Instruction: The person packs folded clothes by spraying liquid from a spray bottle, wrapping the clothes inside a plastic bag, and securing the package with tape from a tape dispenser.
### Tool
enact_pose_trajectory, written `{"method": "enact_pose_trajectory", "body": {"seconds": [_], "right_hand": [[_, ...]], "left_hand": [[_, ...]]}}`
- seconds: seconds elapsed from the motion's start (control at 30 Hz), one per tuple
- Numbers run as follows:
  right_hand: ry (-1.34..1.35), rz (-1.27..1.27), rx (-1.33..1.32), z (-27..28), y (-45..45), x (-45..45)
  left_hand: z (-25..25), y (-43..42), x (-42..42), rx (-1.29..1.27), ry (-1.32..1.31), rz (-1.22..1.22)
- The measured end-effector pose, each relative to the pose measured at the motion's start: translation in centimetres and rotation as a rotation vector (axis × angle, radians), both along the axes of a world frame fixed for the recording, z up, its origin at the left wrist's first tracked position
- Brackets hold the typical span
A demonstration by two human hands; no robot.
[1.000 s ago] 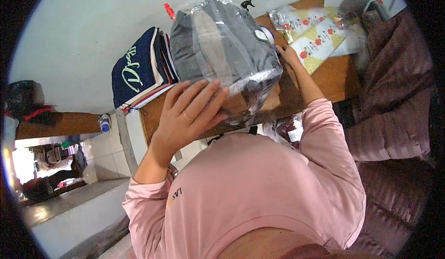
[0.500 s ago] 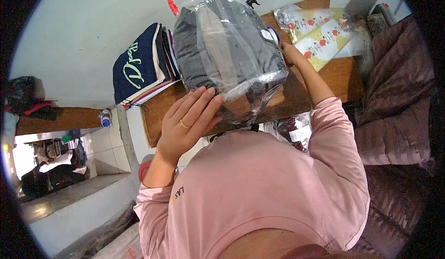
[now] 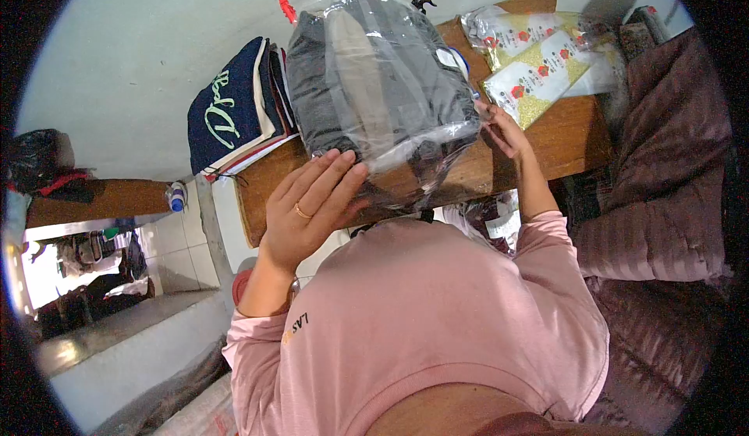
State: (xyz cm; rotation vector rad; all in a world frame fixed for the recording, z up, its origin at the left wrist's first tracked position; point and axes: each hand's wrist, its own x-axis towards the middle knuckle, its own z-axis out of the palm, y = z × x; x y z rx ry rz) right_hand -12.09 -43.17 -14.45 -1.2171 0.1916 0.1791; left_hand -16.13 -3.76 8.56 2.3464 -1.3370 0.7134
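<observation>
A clear plastic bag [image 3: 406, 85] packed with folded dark grey and beige cloth stands on the wooden table, its loose end hanging over the front edge. My left hand [image 3: 316, 202], with a ring on one finger, lies with outstretched fingers against the bag's lower left corner. At the bag's right side is my right hand [image 3: 505, 130], its fingers and thumb apart by the plastic edge; a small bluish thing shows near the fingertips, too small to name. Partly behind the bag sits a round white and blue object [image 3: 459, 60].
Left of the bag stands a stack of folded cloth, navy with lettering [image 3: 226, 116] in front. Printed white and gold packets [image 3: 538, 69] lie at the right of the wooden table [image 3: 566, 143]. Brown quilted fabric [image 3: 663, 178] hangs at far right. A blue-capped bottle [image 3: 178, 198] is at left.
My right hand has come down and towards me from behind the bag's right side, and its fingers now show. The left hand stays against the bag, which has barely shifted left.
</observation>
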Motion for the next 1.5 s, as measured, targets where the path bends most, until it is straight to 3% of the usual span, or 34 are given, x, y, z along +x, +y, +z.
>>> {"method": "enact_pose_trajectory", "body": {"seconds": [0.07,0.2,0.3,0.33,0.47,0.53,0.6,0.7,0.83,0.93,1.03,1.07,1.17,1.2,1.4,1.5], "right_hand": [[0.070,-0.082,0.006,2.3,1.0,-0.6],[0.156,-0.055,0.068,1.0,-0.6,0.4],[0.164,0.134,-0.579,-2.6,-2.7,2.1],[0.170,0.031,-0.505,-4.3,-2.5,2.3],[0.169,-0.048,-0.894,-0.9,-0.6,2.6],[-0.044,-0.014,-1.076,-7.1,-4.6,2.1],[0.130,-0.037,-0.924,-5.8,-4.5,1.7],[0.294,-0.058,-0.440,4.8,-1.6,0.2],[-0.059,-0.035,-0.223,20.3,6.6,-4.3],[-0.228,0.161,-0.132,25.8,11.9,-7.7],[-0.282,0.350,-0.207,27.3,16.3,-8.9],[-0.218,0.348,-0.269,27.9,17.5,-9.1],[-0.242,0.314,-0.304,27.5,19.4,-9.1],[-0.217,0.322,-0.315,27.6,19.7,-9.3],[-0.167,0.163,-0.304,26.6,20.7,-10.1],[-0.090,0.144,-0.357,26.2,21.0,-10.2]], "left_hand": [[0.0,-0.1,-0.1,-0.002,0.002,0.001],[0.0,-0.1,-0.1,-0.009,0.007,0.005],[0.2,-0.1,-0.2,-0.009,0.021,0.009],[0.3,-0.1,-0.3,-0.010,0.027,0.014],[0.5,-0.1,-0.2,-0.012,0.014,0.003],[0.8,0.0,-0.5,0.006,0.023,0.011],[0.8,0.2,-0.3,-0.002,0.035,0.003],[0.9,0.3,-0.3,-0.017,0.073,-0.023],[2.1,0.5,0.7,-0.173,0.305,-0.104],[2.9,0.4,1.5,-0.446,0.762,-0.152],[4.2,-0.5,3.2,-0.322,0.874,-0.217],[4.2,-1.3,3.8,-0.335,0.697,-0.257],[5.2,-2.2,4.6,-0.222,0.946,-0.255],[5.3,-2.6,4.6,-0.298,0.961,-0.282],[4.5,-2.0,6.3,-0.292,0.822,-0.207],[4.7,-1.6,6.3,-0.162,0.767,-0.117]]}}
